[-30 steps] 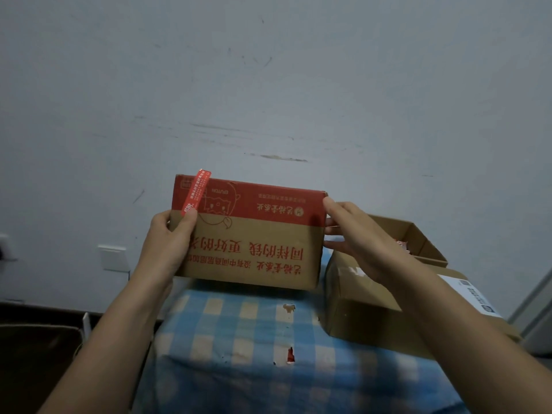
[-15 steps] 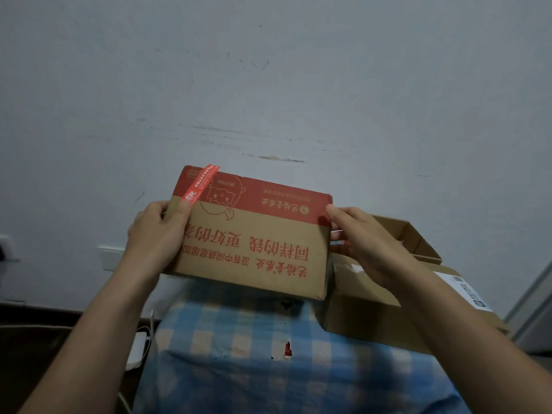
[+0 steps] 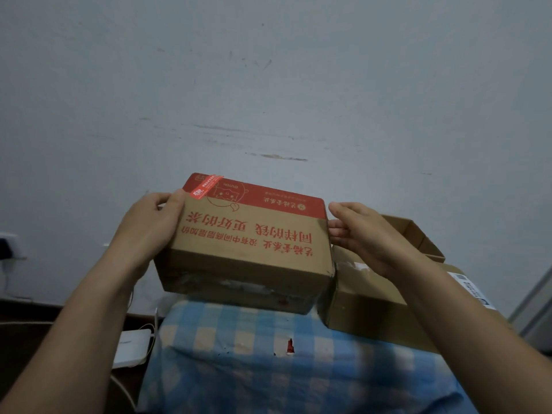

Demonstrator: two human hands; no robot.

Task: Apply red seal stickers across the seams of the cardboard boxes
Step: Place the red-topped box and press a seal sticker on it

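Your left hand (image 3: 149, 225) grips the printed box (image 3: 248, 243) beside its red sticker (image 3: 207, 186), seemingly not pressed flat; your right hand (image 3: 364, 234) braces it, fingers straight. The neighbouring box (image 3: 373, 303) shows no seal.

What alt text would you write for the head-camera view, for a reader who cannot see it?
Two hands hold a red-banded cardboard box over a blue checked cloth, the left hand gripping its left end, the right hand flat against its right end. A red seal sticker lies slantwise at the box's far left corner; a plain cardboard box sits alongside.
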